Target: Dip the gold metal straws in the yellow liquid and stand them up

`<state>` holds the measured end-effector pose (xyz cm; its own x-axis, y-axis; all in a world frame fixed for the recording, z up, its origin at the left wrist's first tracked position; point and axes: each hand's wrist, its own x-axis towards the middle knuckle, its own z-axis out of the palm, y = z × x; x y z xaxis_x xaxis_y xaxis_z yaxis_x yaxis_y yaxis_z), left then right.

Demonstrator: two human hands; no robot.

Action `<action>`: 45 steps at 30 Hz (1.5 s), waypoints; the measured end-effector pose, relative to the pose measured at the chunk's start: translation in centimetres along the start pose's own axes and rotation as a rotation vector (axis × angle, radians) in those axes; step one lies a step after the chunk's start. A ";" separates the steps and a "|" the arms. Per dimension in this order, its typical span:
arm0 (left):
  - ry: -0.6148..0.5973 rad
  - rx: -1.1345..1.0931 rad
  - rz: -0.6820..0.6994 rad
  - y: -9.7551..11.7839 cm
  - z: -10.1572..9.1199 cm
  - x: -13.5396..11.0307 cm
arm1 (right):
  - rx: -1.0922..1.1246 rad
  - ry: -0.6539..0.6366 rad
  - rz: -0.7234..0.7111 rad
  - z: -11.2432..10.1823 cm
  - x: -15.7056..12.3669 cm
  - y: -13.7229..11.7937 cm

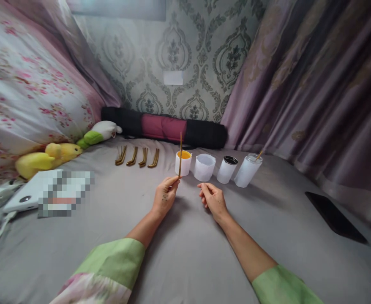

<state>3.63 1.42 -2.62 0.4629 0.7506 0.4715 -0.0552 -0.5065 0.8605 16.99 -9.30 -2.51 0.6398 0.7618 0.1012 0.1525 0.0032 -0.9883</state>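
Upright in the fingertips of my left hand (166,192) is a thin gold-brown stick (181,154), pinched near its lower end. It passes in front of a white-wrapped cup (187,167) with a yellow-orange inside. My right hand (214,200) hovers to the right with fingers curled, thumb against the index finger, and nothing visible in it. Just beyond that hand stand a wide white cup (204,171), a white cup with a dark rim (226,172) and a taller white jar (247,173). Another gold-brown stick (259,155) pokes out of the jar.
Several small bundles of bent gold-brown sticks (143,157) lie in a row at left. A black phone (336,217) rests at right. White electronic devices (30,194) and plush toys (54,158) are at left. A black-and-maroon roll (163,126) lies along the wall.
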 end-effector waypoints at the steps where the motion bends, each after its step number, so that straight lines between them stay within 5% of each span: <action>1: -0.009 0.017 0.022 0.1 0.0 0.0 | 0.006 -0.002 -0.006 0.0 0.0 0.0; 20: -0.127 0.297 0.228 0.2 0.1 -0.4 | 0.076 -0.029 -0.061 0.0 -0.1 -0.7; 45: -0.282 0.647 0.406 0.7 0.0 -0.7 | 0.294 -0.100 0.058 0.3 -0.2 -1.4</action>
<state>3.29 0.50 -2.34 0.7265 0.3647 0.5824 0.2158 -0.9258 0.3104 16.44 -9.29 -1.18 0.5615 0.8262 0.0467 -0.1159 0.1344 -0.9841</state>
